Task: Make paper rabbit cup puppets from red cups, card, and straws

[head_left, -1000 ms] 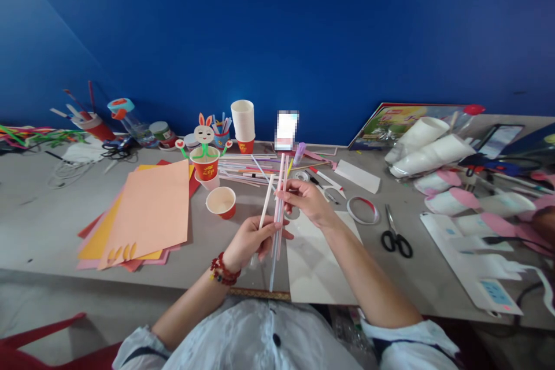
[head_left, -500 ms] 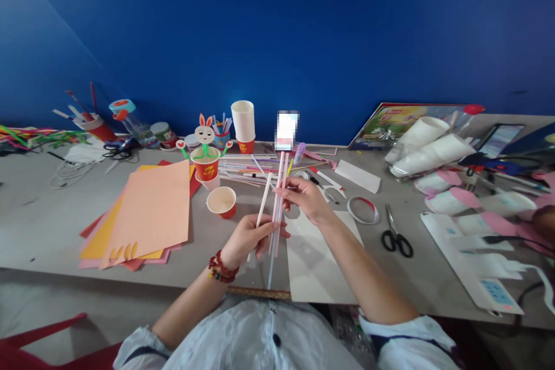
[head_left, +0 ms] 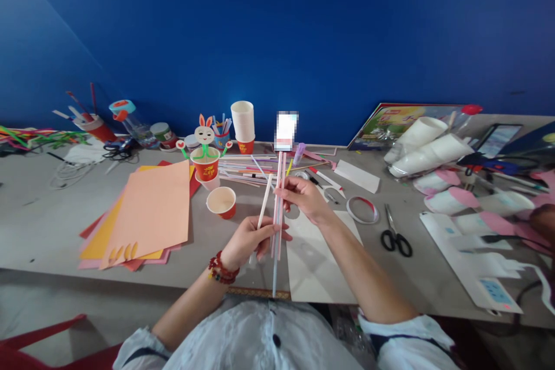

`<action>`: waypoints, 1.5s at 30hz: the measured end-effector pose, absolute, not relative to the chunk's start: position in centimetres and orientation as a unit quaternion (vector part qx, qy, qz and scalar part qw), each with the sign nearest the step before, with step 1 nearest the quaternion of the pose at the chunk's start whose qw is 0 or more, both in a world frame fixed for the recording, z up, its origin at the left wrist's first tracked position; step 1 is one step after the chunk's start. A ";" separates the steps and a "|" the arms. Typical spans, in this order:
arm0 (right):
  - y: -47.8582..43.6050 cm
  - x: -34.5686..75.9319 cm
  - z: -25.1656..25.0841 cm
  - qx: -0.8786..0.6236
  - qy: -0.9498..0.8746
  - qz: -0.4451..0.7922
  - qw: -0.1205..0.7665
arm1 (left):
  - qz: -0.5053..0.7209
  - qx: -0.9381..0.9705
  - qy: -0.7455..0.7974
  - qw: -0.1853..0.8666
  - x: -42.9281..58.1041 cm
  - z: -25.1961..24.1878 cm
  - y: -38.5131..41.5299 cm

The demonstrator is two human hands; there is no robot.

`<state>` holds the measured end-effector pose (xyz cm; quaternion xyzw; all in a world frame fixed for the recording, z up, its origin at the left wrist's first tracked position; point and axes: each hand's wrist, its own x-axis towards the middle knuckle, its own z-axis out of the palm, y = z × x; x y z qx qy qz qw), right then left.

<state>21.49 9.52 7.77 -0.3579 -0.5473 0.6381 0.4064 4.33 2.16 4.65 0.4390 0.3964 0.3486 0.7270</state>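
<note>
My left hand (head_left: 251, 236), closed, has a white straw (head_left: 265, 201) in its grip, while its fingertips press on a thin bundle of pale pink and clear straws (head_left: 278, 212). Higher up on that bundle, my right hand (head_left: 304, 199) pinches the straws between thumb and fingers. A bluish straw (head_left: 274, 277) in the bundle reaches lower than the others, towards my shirt. Left of the hands stands an open paper cup (head_left: 222, 203). Behind it is a red cup (head_left: 205, 169) with a rabbit face and green pipe-cleaner arms. Loose straws (head_left: 243, 172) lie beyond the hands.
Coloured paper sheets (head_left: 151, 208) are piled at the left. A white sheet (head_left: 321, 266) lies under my right forearm, with scissors (head_left: 395, 238) and a tape roll (head_left: 362, 210) beside it. A power strip (head_left: 459, 260) and bagged cups (head_left: 429, 153) are at the right.
The lower ends of the straw bundle have swung slightly to the right, the bluish one most. The white straw has shifted a little. Both hands stay nearly in place.
</note>
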 end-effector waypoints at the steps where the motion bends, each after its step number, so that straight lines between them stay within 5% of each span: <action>1: 9.5 21.5 7.7 -0.356 -0.548 0.638 0.407 | 0.353 0.437 0.389 0.731 4.3 4.6 2.1; 45: 9.4 21.6 8.0 -0.338 -0.577 0.632 0.392 | 0.369 0.440 0.380 0.725 4.4 5.6 2.2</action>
